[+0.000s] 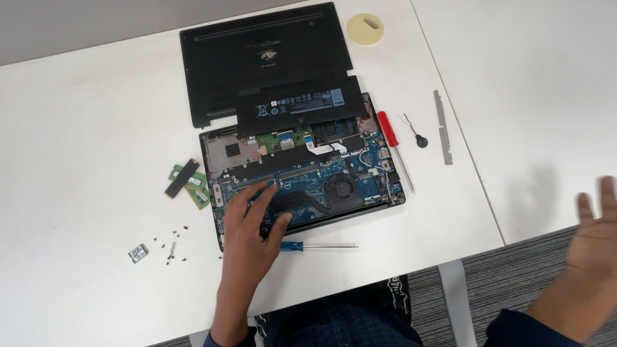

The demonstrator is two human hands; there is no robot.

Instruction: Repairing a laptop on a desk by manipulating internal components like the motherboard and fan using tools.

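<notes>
Laptop (302, 177) stripped: cover (257, 54), battery (295, 106), cards (187, 183) out; heatsink, fan still in; left hand (254, 225) flat, empty; right hand (594, 241) spread, empty

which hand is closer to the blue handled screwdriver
Left. The left hand rests on the open laptop, its thumb almost touching the blue-handled screwdriver lying just in front of it. The right hand is raised far off to the right, beyond the table edge.
</notes>
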